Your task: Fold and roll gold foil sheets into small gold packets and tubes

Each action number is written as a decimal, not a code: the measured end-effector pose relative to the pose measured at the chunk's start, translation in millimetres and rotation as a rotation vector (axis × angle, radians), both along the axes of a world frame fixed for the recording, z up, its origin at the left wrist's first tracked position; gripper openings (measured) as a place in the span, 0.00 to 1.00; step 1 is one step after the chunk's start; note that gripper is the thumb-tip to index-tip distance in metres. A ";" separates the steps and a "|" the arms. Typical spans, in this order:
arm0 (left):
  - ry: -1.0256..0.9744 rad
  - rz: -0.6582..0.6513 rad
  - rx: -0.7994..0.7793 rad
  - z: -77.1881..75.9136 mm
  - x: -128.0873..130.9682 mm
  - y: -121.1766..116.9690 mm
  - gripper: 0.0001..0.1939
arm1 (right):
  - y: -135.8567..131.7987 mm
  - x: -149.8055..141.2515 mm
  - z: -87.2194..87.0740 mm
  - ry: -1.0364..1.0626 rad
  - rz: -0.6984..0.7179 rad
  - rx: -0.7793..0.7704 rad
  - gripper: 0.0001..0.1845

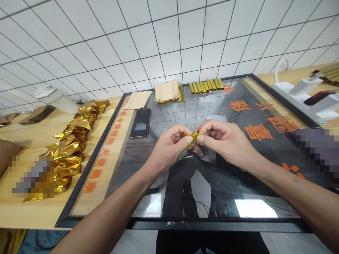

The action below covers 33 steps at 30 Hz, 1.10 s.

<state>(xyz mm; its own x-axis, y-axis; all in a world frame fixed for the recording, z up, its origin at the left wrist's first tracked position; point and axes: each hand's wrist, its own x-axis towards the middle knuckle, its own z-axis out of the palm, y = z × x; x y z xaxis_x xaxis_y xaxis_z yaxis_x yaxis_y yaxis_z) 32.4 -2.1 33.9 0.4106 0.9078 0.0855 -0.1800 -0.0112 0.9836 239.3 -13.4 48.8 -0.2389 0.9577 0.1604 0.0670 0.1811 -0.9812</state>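
Note:
Both my hands meet over the middle of a black-framed glass panel [185, 225]. My left hand [169, 144] and my right hand [225, 139] are closed, each pinching one end of a small folded piece of gold foil [192, 139] held between their fingertips, just above the glass. A row of finished gold foil rolls [206, 86] lies at the panel's far edge. Beside it sits a stack of tan paper sheets [166, 92].
A black phone [141, 122] lies on the glass at left. Several crumpled gold foil pieces [71, 141] are piled on the wooden table [31, 211] to the left, near a white bottle [55, 98]. White devices [307, 91] stand at right.

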 end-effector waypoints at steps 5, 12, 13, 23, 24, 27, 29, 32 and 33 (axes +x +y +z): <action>0.045 0.041 0.057 0.9 2.3 -0.9 0.13 | -0.3 -1.2 -1.1 -0.014 -0.013 0.004 0.11; 0.082 0.047 0.091 2.0 4.3 -2.4 0.10 | -1.1 0.4 1.6 -0.026 -0.076 -0.042 0.15; 0.088 0.052 0.092 1.3 3.9 -1.6 0.10 | 0.1 1.7 1.6 -0.010 -0.106 -0.057 0.16; -0.015 0.255 0.102 5.5 4.4 1.6 0.16 | 15.0 11.0 -4.8 0.295 -0.241 -0.116 0.15; -0.017 0.274 0.106 7.0 4.3 1.4 0.15 | 14.8 10.6 -5.0 0.288 -0.235 -0.128 0.15; -0.023 0.297 0.107 9.1 3.8 1.9 0.13 | 14.1 9.7 -6.1 0.253 -0.222 -0.144 0.16; -0.027 0.288 0.103 8.4 3.4 2.7 0.13 | 13.8 9.4 -6.7 0.236 -0.215 -0.115 0.17; -0.012 0.263 0.094 6.8 3.3 3.1 0.13 | 12.8 9.1 -7.0 0.182 -0.187 -0.045 0.22; -0.009 0.258 0.092 6.5 3.4 2.8 0.13 | 12.3 9.1 -7.2 0.154 -0.173 -0.034 0.23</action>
<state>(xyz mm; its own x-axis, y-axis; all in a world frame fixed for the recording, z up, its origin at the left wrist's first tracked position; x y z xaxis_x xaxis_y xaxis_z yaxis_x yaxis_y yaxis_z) 35.8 0.7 40.4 0.1657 0.9705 0.1752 -0.1684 -0.1472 0.9747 248.4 -1.1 41.6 -0.0459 0.9878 0.1491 -0.0565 0.1465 -0.9876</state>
